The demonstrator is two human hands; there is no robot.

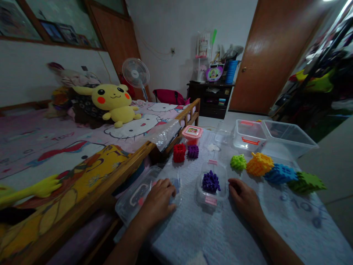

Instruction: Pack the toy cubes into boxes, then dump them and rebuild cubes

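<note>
My left hand (pixel 160 200) rests on a clear plastic lid (pixel 135 197) at the table's left edge, thumb apart from the loosely bent fingers. My right hand (pixel 245 197) lies on the blue cloth, relaxed and slightly curled, with nothing visible in it. Between the hands stands a small clear box (pixel 200 191) with pink clips. Dark purple interlocking pieces (pixel 211 181) sit in it. Beyond are a red block cube (pixel 179 152) and a purple block cube (pixel 193 151). Right of them lie lime pieces (pixel 238 162), a yellow stack (pixel 259 164), a blue stack (pixel 280 173) and a green stack (pixel 306 183).
A pink-lidded tub (pixel 192 132) stands at the far left of the table (pixel 182 228). Two clear bins, one with red handles (pixel 249 134) and a larger one (pixel 289 136), stand at the back right. A bed with a wooden rail (pixel 129 165) runs along the left.
</note>
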